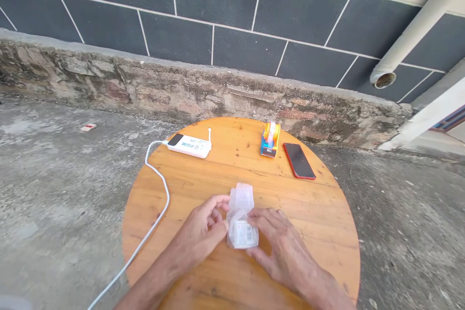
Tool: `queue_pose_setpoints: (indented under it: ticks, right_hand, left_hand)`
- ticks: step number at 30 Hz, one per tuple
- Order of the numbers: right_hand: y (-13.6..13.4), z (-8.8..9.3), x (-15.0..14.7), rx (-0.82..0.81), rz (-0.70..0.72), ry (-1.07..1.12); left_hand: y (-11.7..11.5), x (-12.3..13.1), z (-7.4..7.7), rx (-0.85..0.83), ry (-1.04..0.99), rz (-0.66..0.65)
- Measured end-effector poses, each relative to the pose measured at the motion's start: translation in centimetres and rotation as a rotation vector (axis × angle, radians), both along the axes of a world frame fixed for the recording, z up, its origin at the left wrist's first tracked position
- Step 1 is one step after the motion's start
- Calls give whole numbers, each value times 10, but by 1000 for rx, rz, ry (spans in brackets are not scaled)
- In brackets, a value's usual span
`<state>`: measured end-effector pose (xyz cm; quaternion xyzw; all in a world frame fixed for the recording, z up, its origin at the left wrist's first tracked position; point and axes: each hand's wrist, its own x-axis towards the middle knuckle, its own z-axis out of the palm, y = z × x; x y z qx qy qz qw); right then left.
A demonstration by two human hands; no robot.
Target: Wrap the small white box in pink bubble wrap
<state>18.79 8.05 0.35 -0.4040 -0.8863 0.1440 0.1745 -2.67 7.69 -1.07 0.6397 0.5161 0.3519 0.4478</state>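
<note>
A small white box [244,236] with a barcode label lies in clear bubble wrap [244,197] near the middle of the round wooden table. The wrap stretches away from the box toward the far side. My left hand [207,230] pinches the left edge of the wrap, thumb at the box's side and fingers curled. From the right, my right hand [278,242] grips the wrapped box, fingertips over its upper right edge and thumb by its near corner.
A white power strip [191,146] with a white cable [165,184] sits on the wooden table [290,203] at back left. Behind the package stands a yellow and blue tape dispenser [270,140]. A red-edged phone [299,161] lies right of it. A stone-based wall [163,89] runs behind.
</note>
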Motion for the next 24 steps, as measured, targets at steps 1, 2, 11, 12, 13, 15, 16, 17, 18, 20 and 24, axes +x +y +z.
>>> queue_pose_setpoints:
  ticks: [1, 2, 11, 12, 13, 15, 16, 17, 18, 20, 24]
  right_hand:
    - [0, -1, 0, 0, 2, 5]
    - [0, -2, 1, -3, 4, 11]
    - [3, -5, 3, -49, 11, 77]
    - [3, -4, 3, -57, 8, 79]
    - [4, -4, 3, -66, 4, 77]
    - [5, -2, 2, -78, -5, 71]
    - [5, -1, 2, -82, -4, 67]
    - [6, 0, 2, -87, 0, 64]
    - [7, 0, 3, -96, 6, 64]
    - [8, 2, 3, -134, 5, 67]
    - [9, 5, 3, -230, -37, 63]
  left_hand:
    - [7, 1, 0, -22, 7, 46]
    - [14, 2, 0, -34, 40, 63]
    - [57, 24, -15, -61, 240, 74]
    - [58, 24, -17, -71, 245, 72]
    - [58, 24, -18, -81, 249, 70]
    - [58, 23, -21, -97, 253, 62]
    - [58, 22, -22, -102, 254, 57]
    - [57, 21, -22, -104, 255, 52]
    - [56, 20, -22, -103, 257, 46]
    - [53, 18, -21, -90, 262, 39]
    - [45, 14, -18, -52, 280, 48]
